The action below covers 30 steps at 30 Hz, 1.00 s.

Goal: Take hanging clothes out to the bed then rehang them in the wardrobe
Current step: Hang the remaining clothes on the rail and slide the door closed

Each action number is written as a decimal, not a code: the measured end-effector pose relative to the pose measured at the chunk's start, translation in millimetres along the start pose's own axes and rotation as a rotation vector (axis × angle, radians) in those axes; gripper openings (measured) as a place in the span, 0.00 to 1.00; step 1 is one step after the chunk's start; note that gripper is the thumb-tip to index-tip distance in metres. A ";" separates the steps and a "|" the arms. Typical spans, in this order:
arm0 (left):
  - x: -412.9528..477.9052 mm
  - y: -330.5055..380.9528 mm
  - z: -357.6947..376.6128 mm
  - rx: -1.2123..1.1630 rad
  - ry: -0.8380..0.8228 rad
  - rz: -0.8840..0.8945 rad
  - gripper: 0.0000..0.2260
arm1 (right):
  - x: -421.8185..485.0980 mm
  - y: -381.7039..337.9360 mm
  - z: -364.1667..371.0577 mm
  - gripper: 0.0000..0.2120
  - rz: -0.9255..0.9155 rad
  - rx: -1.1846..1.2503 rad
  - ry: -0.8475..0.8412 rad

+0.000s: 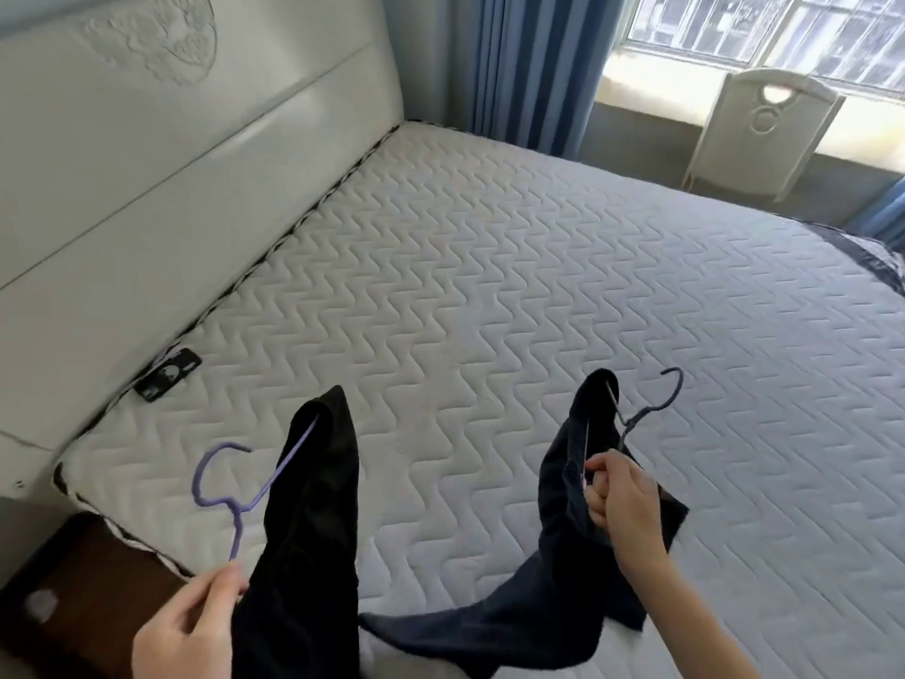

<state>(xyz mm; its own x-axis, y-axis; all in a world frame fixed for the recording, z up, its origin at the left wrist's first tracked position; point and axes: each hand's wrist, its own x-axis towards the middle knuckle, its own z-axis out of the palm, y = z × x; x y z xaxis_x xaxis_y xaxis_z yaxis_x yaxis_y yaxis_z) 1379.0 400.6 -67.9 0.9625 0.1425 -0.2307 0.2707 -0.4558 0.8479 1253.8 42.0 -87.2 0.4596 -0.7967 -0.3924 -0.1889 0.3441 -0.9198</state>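
Observation:
My left hand [191,624] grips the lower arm of a purple hanger [230,487], and a black garment [308,531] hangs from that hanger. My right hand [622,502] grips a dark blue hanger [646,411] together with a dark navy garment [553,556] draped over it. The navy garment's lower end trails onto the white quilted mattress [489,296]. Both garments are held low over the near edge of the bed.
A black phone [169,374] lies on the mattress by the white headboard [147,154]. A dark wooden nightstand [83,595] stands at the lower left. Blue curtains [534,61], a window and a white chair [764,129] are beyond the bed. Folded bedding [876,257] lies at the far right.

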 end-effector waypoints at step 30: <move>-220.3 130.6 80.6 0.026 -0.800 0.597 0.13 | -308.6 -9.8 -265.8 0.15 -0.126 -0.033 0.497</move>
<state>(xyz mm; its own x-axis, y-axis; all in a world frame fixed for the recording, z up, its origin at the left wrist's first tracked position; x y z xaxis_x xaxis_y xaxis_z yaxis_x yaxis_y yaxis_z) 1203.5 238.8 55.1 0.6656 -0.7456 -0.0317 -0.2700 -0.2802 0.9212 883.2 152.4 40.9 0.0145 -0.9737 -0.2274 -0.1898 0.2206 -0.9567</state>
